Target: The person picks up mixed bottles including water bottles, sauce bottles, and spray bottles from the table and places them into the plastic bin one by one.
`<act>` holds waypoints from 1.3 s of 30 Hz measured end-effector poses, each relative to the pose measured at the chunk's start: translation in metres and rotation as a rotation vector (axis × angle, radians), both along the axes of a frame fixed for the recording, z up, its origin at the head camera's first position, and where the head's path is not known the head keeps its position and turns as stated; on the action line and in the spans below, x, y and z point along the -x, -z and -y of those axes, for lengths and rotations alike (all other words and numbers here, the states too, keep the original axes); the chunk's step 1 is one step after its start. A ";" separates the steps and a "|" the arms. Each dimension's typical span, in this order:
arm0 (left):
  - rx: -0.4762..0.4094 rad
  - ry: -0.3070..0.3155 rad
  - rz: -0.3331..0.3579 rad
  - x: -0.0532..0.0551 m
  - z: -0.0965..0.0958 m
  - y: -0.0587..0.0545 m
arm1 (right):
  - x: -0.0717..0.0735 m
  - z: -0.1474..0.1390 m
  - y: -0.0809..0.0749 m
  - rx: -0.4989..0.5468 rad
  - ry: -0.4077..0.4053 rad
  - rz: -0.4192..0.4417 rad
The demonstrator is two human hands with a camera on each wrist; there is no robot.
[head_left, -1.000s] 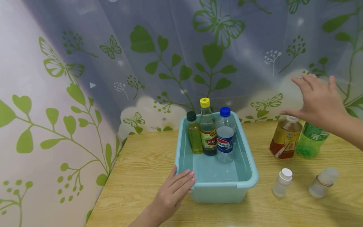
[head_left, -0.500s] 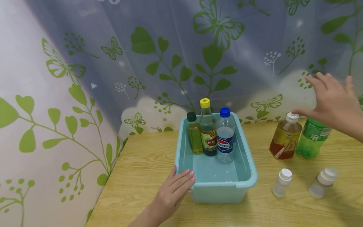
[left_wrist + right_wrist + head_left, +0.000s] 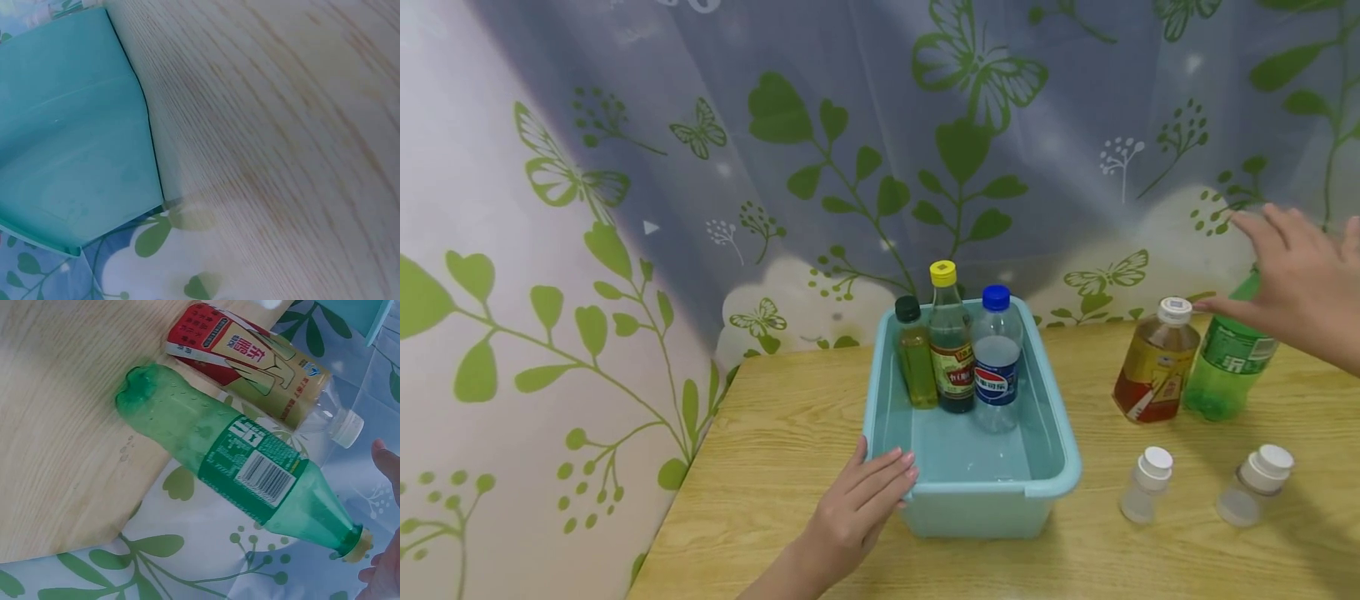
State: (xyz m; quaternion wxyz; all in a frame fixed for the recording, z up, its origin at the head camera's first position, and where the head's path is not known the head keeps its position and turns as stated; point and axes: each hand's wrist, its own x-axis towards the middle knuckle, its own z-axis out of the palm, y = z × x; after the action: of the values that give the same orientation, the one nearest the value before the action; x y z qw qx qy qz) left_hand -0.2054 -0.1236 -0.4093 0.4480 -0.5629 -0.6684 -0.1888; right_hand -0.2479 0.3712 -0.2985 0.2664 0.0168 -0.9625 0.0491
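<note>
My left hand [image 3: 853,508] lies with extended fingers over the near left corner of a light blue plastic basin [image 3: 1066,417]. Only the basin's outer wall [image 3: 75,144] shows in the left wrist view. Inside stand a dark-capped oil bottle [image 3: 917,362], a yellow-capped sauce bottle [image 3: 953,367] and a blue-capped Pepsi bottle [image 3: 997,367]. My right hand [image 3: 1303,287] is raised with thumb and fingers spread around the top of a green soda bottle [image 3: 250,462]. Its fingers [image 3: 370,575] are close to the cap; contact cannot be told. A white-capped amber drink bottle [image 3: 262,369] stands left of it.
Two small clear bottles with white caps, a left one [image 3: 1146,483] and a right one [image 3: 1255,483], stand on the wooden table [image 3: 775,467] right of the basin. A leaf-patterned curtain [image 3: 850,208] hangs behind the table's back edge.
My right hand has shifted right and slightly down toward the green bottle's top, uncovering the amber bottle's cap. My left hand stays on the basin.
</note>
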 end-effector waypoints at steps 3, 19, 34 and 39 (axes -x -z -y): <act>-0.004 -0.004 -0.006 0.000 0.000 0.001 | -0.001 -0.002 0.004 0.015 -0.006 -0.026; -0.021 0.000 -0.037 0.001 -0.002 0.002 | -0.007 -0.012 0.027 0.061 -0.015 -0.131; -0.027 -0.009 -0.023 0.001 -0.003 0.001 | -0.010 -0.010 0.040 0.058 -0.001 -0.158; -0.032 -0.008 -0.032 0.001 -0.003 0.001 | -0.012 -0.009 0.045 0.080 -0.002 -0.133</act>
State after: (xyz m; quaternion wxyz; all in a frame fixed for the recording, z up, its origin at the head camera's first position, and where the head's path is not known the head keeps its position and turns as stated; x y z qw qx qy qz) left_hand -0.2062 -0.1202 -0.4100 0.4684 -0.5559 -0.6603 -0.1888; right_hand -0.2364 0.3799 -0.3431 0.3301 0.0104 -0.9399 0.0866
